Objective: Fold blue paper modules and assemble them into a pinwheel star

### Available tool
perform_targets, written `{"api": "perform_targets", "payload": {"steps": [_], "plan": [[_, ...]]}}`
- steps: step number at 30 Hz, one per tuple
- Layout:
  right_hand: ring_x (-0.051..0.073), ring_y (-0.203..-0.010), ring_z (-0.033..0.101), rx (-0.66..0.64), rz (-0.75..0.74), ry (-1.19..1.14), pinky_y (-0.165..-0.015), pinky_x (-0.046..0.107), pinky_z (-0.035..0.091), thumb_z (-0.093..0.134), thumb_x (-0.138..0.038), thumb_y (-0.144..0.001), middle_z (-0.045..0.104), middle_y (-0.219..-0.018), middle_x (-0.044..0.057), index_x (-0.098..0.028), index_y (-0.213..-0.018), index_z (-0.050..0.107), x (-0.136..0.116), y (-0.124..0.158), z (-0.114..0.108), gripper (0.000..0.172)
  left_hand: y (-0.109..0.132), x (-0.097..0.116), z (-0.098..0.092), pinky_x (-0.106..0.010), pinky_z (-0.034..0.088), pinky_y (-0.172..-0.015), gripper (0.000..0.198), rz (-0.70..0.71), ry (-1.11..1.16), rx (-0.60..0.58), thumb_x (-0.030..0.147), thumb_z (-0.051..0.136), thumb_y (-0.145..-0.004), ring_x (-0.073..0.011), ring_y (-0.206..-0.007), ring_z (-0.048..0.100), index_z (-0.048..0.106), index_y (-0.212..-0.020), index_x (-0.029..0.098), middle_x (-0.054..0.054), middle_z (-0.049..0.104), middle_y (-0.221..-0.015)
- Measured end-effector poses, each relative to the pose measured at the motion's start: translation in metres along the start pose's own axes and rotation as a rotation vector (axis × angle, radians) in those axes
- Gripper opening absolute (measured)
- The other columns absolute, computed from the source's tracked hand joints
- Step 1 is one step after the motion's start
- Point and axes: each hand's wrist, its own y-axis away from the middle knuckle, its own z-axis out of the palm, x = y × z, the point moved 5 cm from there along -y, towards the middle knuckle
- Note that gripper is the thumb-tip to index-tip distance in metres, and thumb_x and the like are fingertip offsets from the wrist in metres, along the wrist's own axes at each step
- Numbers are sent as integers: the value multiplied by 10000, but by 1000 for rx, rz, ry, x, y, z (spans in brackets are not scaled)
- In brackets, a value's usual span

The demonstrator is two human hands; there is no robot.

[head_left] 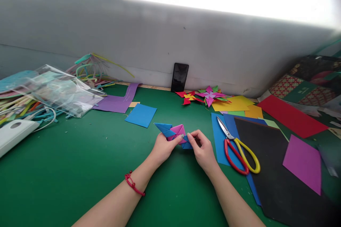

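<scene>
Between my two hands is a folded paper piece [177, 131] in blue and pink, held a little above the green table. My left hand [165, 147] grips its left and middle part, the thumb pressed on the pink fold and a blue point sticking out to the left. At its right end, my right hand [201, 149] pinches a blue flap between thumb and fingers. Some of the folds are hidden behind the fingers. A square of blue paper [141, 115] lies on the table beyond my left hand.
Scissors [236, 149] with red and yellow handles lie on blue and black sheets [269, 170] at right. A phone [179, 77] leans on the wall beside folded paper stars [209, 95]. Purple paper [114, 103], clear plastic bags [71, 92] and a white device [16, 133] are at left.
</scene>
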Motion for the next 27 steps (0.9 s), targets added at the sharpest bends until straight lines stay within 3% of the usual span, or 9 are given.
{"api": "perform_targets", "payload": {"steps": [5, 15, 20, 27], "plan": [[127, -564, 443, 12, 34, -24, -517, 232, 360, 492, -401, -810, 491, -629, -10, -182, -710, 522, 6, -1, 1, 243, 0, -1, -1, -300, 487, -714, 300, -7, 9, 34, 342, 650, -648, -219, -790, 625, 655, -863, 133, -66, 693, -821], [112, -536, 435, 20, 45, -55, -492, 223, 345, 549, -380, -777, 492, -612, -21, -180, -690, 534, 9, -3, 0, 219, -2, -2, 1, -278, 474, -745, 380, -14, 52, -30, 367, 598, -705, -211, -873, 600, 622, -1014, 147, -62, 673, -922], [116, -538, 424, 26, 55, -53, -500, 227, 336, 551, -383, -778, 480, -610, -25, -184, -689, 526, 10, -2, 0, 220, -3, -3, 2, -261, 458, -727, 338, 27, 23, -31, 411, 560, -735, -199, -823, 592, 652, -908, 136, -54, 668, -847], [104, -535, 403, -18, 51, -76, -497, 220, 325, 558, -350, -786, 454, -603, -35, -180, -680, 515, 11, -1, 0, 205, -4, -6, 0, -268, 448, -730, 335, 67, 11, -46, 388, 560, -743, -197, -820, 579, 647, -951, 140, -56, 661, -864]]}}
